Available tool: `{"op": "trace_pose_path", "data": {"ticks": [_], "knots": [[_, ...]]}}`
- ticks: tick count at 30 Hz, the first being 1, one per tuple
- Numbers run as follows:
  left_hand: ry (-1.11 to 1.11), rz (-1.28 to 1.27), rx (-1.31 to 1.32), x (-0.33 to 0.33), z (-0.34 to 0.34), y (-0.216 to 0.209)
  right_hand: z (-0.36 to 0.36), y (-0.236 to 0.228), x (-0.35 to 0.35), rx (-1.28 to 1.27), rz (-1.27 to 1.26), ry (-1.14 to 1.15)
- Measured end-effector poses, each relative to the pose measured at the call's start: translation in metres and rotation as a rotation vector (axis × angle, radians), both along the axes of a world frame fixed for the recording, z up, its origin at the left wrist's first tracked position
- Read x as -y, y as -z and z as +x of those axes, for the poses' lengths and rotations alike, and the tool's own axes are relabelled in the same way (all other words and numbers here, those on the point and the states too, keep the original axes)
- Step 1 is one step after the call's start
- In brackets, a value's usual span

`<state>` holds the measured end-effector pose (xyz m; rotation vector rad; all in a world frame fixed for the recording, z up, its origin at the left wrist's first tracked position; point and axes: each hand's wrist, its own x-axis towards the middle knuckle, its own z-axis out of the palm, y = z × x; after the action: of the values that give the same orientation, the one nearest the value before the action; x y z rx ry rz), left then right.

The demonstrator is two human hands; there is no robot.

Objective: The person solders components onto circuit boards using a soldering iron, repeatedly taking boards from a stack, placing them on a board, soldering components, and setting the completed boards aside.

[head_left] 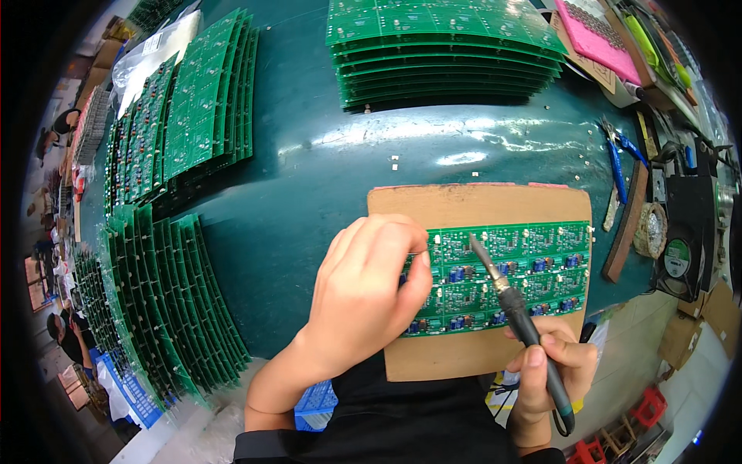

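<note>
A green circuit board (506,288) carrying rows of blue and dark parts lies on a brown cardboard sheet (464,203). My right hand (553,371) holds a soldering iron (519,313) by its dark handle, with the tip over the upper row of the board, left of its middle. At the board's left end, my left hand (371,282) is closed in a pinch. Something thin and dark shows between thumb and forefinger, too small to name. That hand covers the board's left edge.
Stacked green boards stand at the back (444,62) and at the left (205,108). Blue-handled pliers (616,166), a brown bar (627,220), a wire roll (650,230) and a black fan (684,251) sit at the right. Small white pieces (395,164) dot the green tabletop (309,201).
</note>
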<state>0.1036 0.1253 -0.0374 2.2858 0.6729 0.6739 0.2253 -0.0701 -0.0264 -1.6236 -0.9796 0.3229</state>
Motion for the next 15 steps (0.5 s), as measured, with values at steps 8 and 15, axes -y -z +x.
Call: {"op": "trace_pose_path", "data": {"ticks": [8, 15], "knots": [[0.022, 0.154, -0.070, 0.005, 0.017, 0.012, 0.002, 0.009, -0.005, -0.036, 0.010, -0.036], [0.048, 0.215, -0.111, 0.005, 0.020, 0.007, 0.006, 0.009, -0.005, -0.011, 0.045, -0.080]]}}
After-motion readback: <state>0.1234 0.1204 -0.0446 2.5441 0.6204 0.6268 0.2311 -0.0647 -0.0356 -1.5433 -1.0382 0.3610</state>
